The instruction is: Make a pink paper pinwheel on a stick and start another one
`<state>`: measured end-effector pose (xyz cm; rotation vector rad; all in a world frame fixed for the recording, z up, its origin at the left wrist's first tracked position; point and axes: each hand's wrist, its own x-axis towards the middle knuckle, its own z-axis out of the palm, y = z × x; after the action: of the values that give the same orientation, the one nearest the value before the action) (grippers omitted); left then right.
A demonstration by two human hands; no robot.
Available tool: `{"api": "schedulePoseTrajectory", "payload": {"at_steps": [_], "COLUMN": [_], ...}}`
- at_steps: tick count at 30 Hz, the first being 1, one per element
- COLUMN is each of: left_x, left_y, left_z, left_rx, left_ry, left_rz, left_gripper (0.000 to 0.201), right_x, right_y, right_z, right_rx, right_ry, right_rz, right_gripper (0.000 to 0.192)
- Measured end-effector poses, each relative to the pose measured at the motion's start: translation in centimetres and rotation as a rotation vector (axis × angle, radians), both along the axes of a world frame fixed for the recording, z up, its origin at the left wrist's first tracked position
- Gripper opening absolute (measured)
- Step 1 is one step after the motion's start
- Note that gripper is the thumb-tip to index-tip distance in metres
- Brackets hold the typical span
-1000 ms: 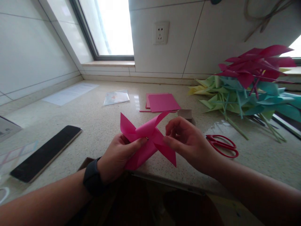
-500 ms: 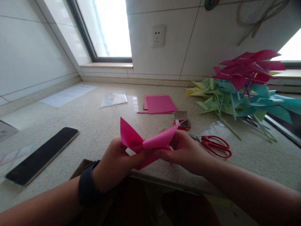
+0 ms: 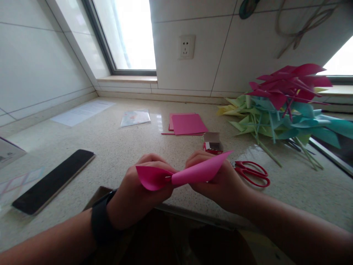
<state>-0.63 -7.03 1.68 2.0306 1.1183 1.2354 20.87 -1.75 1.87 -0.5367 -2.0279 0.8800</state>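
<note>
Over the counter's front edge, both hands hold a pink paper pinwheel (image 3: 197, 171) whose curled blades meet at a pinched centre. My left hand (image 3: 143, 187), with a dark band on the wrist, is closed around its left side and underside. My right hand (image 3: 216, 180) grips it from the right, fingers partly hidden behind a blade. Just beyond the right hand sit a small open red box (image 3: 213, 143) and red-handled scissors (image 3: 252, 173), their blades mostly hidden by the hand. Pink paper squares (image 3: 190, 124) lie stacked farther back, beside a thin pink stick (image 3: 168, 133).
A pile of finished paper pinwheels (image 3: 292, 86) in pink, green, yellow and blue lies at right. On the left are a black phone-like slab (image 3: 55, 180), a printed sheet (image 3: 82, 112) and a clear packet (image 3: 135, 117). A wall socket (image 3: 187, 47) is behind.
The pinwheel has been tilted and turned, so its left blade lies lower and its right blade reaches farther right. My left fingers have wrapped around behind it. The view has shifted slightly.
</note>
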Motion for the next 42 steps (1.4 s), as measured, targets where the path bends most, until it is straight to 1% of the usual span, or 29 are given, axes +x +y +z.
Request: {"api": "schedulePoseTrajectory", "payload": {"at_steps": [3,5,8,11,14,15,16,17,18,19,20,22,23,24,25,26,27,28,30,31,33,35,36,38,40,42], "left_x": [-0.2,-0.4,-0.6,-0.5,-0.3,-0.4,-0.7,-1.1,-1.6,-2.2,-2.9,-4.3,-4.8,-5.2,-5.4,-5.5,-5.3,-5.0,-3.8,-3.0,-1.1,1.0,2.0,3.7,4.9,5.5], "left_y": [0.1,0.2,0.4,0.3,0.3,0.5,0.7,1.1,1.5,2.1,2.7,4.0,4.6,5.2,5.8,6.3,6.9,7.5,9.1,10.1,12.1,14.2,15.1,16.6,17.7,18.3], "left_z": [0.2,0.2,0.1,0.1,0.3,0.4,0.5,0.5,0.4,0.1,-0.2,-1.1,-1.5,-1.9,-2.0,-2.0,-1.9,-1.6,-1.0,-0.7,-0.4,-0.6,-0.9,-1.5,-2.2,-2.7], "left_rx": [0.033,0.047,0.059,0.058,0.083,0.106,0.131,0.161,0.186,0.204,0.247,0.275,0.243,0.221,0.196,0.167,0.147,0.146,0.169,0.185,0.229,0.273,0.295,0.326,0.349,0.366], "left_ry": [0.030,0.039,0.050,0.057,0.096,0.128,0.168,0.205,0.239,0.253,0.216,0.115,0.056,-0.003,-0.025,0.005,0.095,0.231,0.326,0.370,0.473,0.581,0.627,0.713,0.783,0.835], "left_rz": [-0.021,-0.051,-0.086,-0.102,-0.107,-0.103,-0.098,-0.094,-0.083,-0.110,-0.140,-0.190,-0.201,-0.148,-0.100,-0.067,-0.036,-0.007,0.002,-0.004,-0.030,-0.058,-0.055,-0.046,-0.034,-0.021], "left_gripper": [0.021,0.022,0.020,0.019,0.019,0.024,0.034,0.049,0.068,0.084,0.095,0.102,0.099,0.092,0.091,0.092,0.086,0.073,0.045,0.037,0.027,0.024,0.024,0.027,0.030,0.028], "right_x": [0.0,0.1,0.0,0.0,0.3,0.6,0.9,1.2,1.5,1.9,2.2,2.7,2.9,3.2,3.4,3.7,4.1,4.6,5.6,6.2,7.5,8.7,9.3,10.2,10.8,11.1], "right_y": [0.0,-0.1,-0.3,-0.2,0.1,0.3,0.5,0.7,1.0,1.2,1.4,1.6,1.7,1.8,1.8,2.0,2.1,2.4,3.1,3.5,4.5,5.5,6.0,6.7,7.4,8.1], "right_z": [0.0,0.1,0.1,0.0,0.0,0.0,0.2,0.3,0.6,0.8,1.1,1.7,1.9,2.1,2.2,2.3,2.4,2.5,2.8,3.0,3.4,3.8,3.9,3.9,3.6,3.1], "right_rx": [0.154,0.223,0.257,0.257,0.272,0.283,0.297,0.324,0.368,0.435,0.535,0.736,0.811,0.861,0.894,0.918,0.942,0.967,1.017,1.029,1.029,0.993,1.004,0.957,0.901,0.907], "right_ry": [-0.016,-0.026,-0.020,-0.032,-0.052,-0.054,-0.054,-0.053,-0.070,-0.092,-0.134,-0.240,-0.288,-0.323,-0.345,-0.363,-0.376,-0.392,-0.402,-0.392,-0.312,-0.183,-0.110,-0.064,-0.087,-0.106], "right_rz": [-0.040,-0.037,-0.036,-0.026,0.004,0.023,0.043,0.066,0.083,0.087,0.081,0.054,0.046,0.042,0.043,0.043,0.036,0.022,-0.030,-0.076,-0.190,-0.349,-0.424,-0.569,-0.635,-0.616], "right_gripper": [0.014,0.013,0.016,0.018,0.018,0.016,0.014,0.012,0.008,0.005,0.008,0.015,0.017,0.017,0.017,0.017,0.016,0.015,0.015,0.016,0.020,0.016,0.013,0.018,0.021,0.022]}}
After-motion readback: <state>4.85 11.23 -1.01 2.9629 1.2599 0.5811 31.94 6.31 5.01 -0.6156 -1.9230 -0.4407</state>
